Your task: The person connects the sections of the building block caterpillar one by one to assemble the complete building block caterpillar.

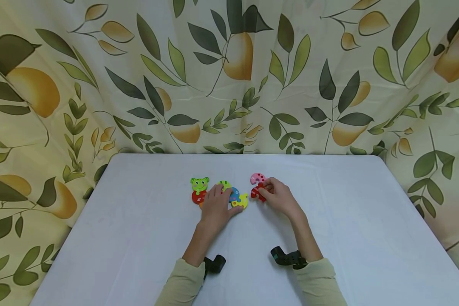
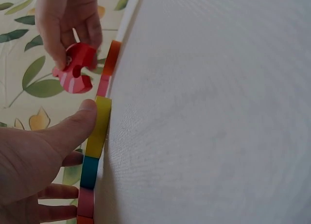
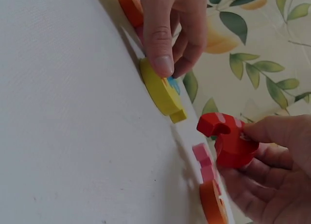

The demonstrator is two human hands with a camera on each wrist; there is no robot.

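My right hand (image 1: 281, 196) pinches a red puzzle piece (image 3: 233, 139) with pale stripes and a notch, held just above the table. My left hand (image 1: 216, 208) rests on a row of joined wooden puzzle pieces, its thumb touching the yellow piece (image 3: 163, 90) at the row's right end. Beside the yellow one lie a blue piece (image 1: 234, 194) and a green piece (image 1: 225, 184). At the left end sit a green animal-head piece (image 1: 199, 185) and a red numbered piece (image 1: 198, 196). The left hand hides part of the row's middle.
Just beyond the right hand lies a pink spotted piece (image 1: 257, 177), with an orange piece (image 3: 211, 202) next to it. A white cloth covers the table (image 1: 118, 238). Behind it hangs a leaf-and-fruit patterned curtain (image 1: 229, 106).
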